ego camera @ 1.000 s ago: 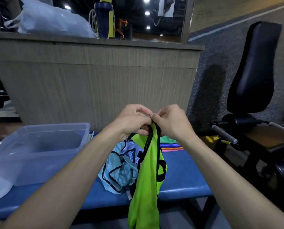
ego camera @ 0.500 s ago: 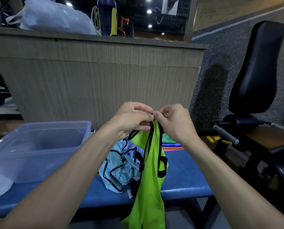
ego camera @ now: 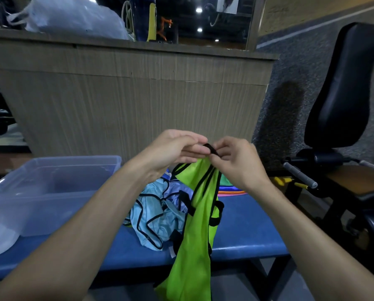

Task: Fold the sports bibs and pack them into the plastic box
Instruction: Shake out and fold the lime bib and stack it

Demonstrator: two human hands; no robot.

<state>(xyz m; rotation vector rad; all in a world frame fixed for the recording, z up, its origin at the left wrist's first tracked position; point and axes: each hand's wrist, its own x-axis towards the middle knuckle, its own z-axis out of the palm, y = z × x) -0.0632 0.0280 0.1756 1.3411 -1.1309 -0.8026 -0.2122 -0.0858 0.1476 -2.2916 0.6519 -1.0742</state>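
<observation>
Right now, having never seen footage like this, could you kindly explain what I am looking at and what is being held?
There is no machine here: a person wears a wide-angle camera on the head, looking forward and down, so the two bare forearms are their own. The left hand and right hand pinch the black-trimmed top of a lime green bib, which hangs over the front edge of a blue padded bench. On the bench lie a crumpled heap of light blue bibs, some folded coloured ones behind, and a clear plastic box, apparently empty, at the left.
</observation>
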